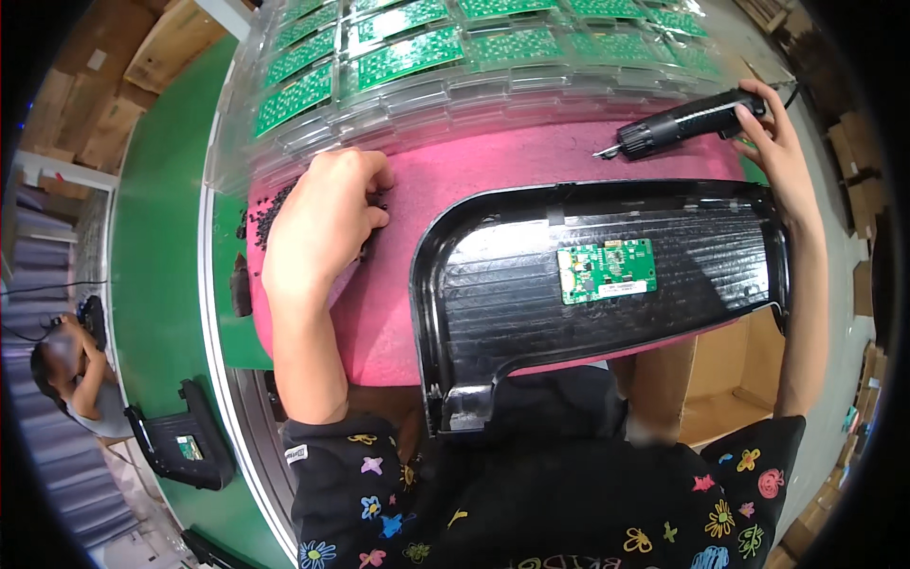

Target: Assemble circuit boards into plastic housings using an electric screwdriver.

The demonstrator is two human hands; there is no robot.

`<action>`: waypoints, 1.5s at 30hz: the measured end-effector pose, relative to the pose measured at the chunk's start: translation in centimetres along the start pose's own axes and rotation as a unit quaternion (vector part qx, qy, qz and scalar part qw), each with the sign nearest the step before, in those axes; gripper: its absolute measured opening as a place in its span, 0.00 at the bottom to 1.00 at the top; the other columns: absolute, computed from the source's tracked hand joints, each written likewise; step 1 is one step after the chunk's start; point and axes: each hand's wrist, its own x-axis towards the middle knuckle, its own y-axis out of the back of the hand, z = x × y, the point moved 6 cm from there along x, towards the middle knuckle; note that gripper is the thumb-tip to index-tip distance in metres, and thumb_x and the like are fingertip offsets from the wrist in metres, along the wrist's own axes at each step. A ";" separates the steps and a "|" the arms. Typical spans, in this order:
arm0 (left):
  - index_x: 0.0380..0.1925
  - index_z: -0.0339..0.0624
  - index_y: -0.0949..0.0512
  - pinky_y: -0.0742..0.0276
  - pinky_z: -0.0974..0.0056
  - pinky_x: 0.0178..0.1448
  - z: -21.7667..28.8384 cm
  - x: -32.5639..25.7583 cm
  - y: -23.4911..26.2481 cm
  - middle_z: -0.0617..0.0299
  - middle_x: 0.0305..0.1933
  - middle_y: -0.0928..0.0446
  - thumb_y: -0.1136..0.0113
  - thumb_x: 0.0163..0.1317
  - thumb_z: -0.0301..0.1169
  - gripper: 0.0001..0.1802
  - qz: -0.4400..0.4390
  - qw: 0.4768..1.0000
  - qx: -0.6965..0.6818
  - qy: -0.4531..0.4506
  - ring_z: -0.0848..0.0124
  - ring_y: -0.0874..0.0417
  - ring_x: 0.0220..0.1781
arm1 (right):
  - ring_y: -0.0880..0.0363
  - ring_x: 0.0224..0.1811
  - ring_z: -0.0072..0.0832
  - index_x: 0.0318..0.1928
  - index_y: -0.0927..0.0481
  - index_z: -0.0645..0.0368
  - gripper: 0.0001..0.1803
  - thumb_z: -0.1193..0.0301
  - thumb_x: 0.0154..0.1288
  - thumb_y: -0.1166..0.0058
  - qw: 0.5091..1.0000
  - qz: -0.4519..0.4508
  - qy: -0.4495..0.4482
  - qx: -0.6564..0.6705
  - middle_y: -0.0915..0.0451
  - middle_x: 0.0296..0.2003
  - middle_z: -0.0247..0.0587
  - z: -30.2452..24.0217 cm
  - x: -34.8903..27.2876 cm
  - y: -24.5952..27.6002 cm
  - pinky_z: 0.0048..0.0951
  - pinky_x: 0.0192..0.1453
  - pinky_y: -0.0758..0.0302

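My right hand (779,142) grips a black electric screwdriver (678,130) by its rear end, its bit pointing left above the pink mat (374,327). My left hand (320,228) is at the mat's left side, over a heap of small black screws (269,216). Its fingers are curled inward, and what they hold, if anything, is hidden. Between my arms lies a shallow black plastic housing (502,327), its ribbed inside facing up. A small green circuit board (607,271) rests inside it, right of its middle.
Clear plastic trays (474,95) of green circuit boards are stacked along the far edge. An open cardboard box (730,379) stands below the housing at right. On the green table (156,284) at left lies another black housing (213,436); a person (81,379) sits beyond it.
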 end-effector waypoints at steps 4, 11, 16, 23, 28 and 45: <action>0.34 0.30 0.17 0.19 0.53 0.43 -0.6 0.7 -0.3 0.42 0.33 0.17 0.34 0.45 0.14 0.13 -0.019 0.999 0.007 0.047 0.48 0.13 0.38 | 0.22 0.50 0.26 0.62 0.32 0.59 0.26 0.60 0.71 0.41 0.952 0.219 0.141 0.159 0.27 0.54 0.40 -4.5 -0.4 -4.1 0.32 0.55 0.22; 0.32 0.30 0.16 0.18 0.53 0.44 0.3 0.9 -0.4 0.40 0.31 0.17 0.37 0.46 0.15 0.10 0.000 0.999 0.025 0.033 0.48 0.13 0.37 | 0.22 0.51 0.34 0.66 0.37 0.65 0.25 0.60 0.79 0.55 0.897 -0.045 0.141 0.417 0.23 0.47 0.42 -7.8 -1.6 -9.3 0.38 0.61 0.25; 0.33 0.30 0.15 0.18 0.59 0.42 3.9 0.8 0.8 0.44 0.32 0.16 0.35 0.47 0.17 0.10 0.058 0.998 -0.037 -0.007 0.56 0.12 0.33 | 0.32 0.35 0.25 0.61 0.32 0.66 0.31 0.50 0.75 0.59 0.790 -0.003 0.200 0.579 0.32 0.34 0.33 -10.1 -4.2 -6.8 0.36 0.50 0.32; 0.32 0.31 0.13 0.19 0.65 0.45 10.7 -1.4 -0.6 0.53 0.35 0.15 0.28 0.47 0.14 0.10 0.041 0.865 -0.414 -0.279 0.68 0.14 0.38 | 0.39 0.19 0.16 0.51 0.31 0.60 0.33 0.40 0.69 0.53 0.695 -0.063 0.187 0.692 0.35 0.24 0.24 -14.7 -10.1 -8.4 0.27 0.35 0.34; 0.36 0.31 0.14 0.16 0.67 0.49 10.5 -1.3 -2.1 0.53 0.39 0.14 0.32 0.55 0.14 0.08 -0.026 0.814 -0.514 -0.269 0.69 0.13 0.42 | 0.34 0.18 0.16 0.48 0.32 0.56 0.30 0.41 0.68 0.51 0.708 -0.131 0.236 0.653 0.31 0.25 0.24 -14.6 -11.3 -7.6 0.30 0.36 0.29; 0.40 0.30 0.23 0.17 0.64 0.44 12.4 -3.0 -2.1 0.53 0.37 0.17 0.25 0.51 0.20 0.18 0.046 0.871 -0.327 -0.363 0.65 0.14 0.37 | 0.27 0.14 0.19 0.42 0.33 0.56 0.26 0.56 0.51 0.35 0.711 -0.036 0.362 0.601 0.26 0.19 0.26 -15.3 -13.9 -5.7 0.26 0.24 0.26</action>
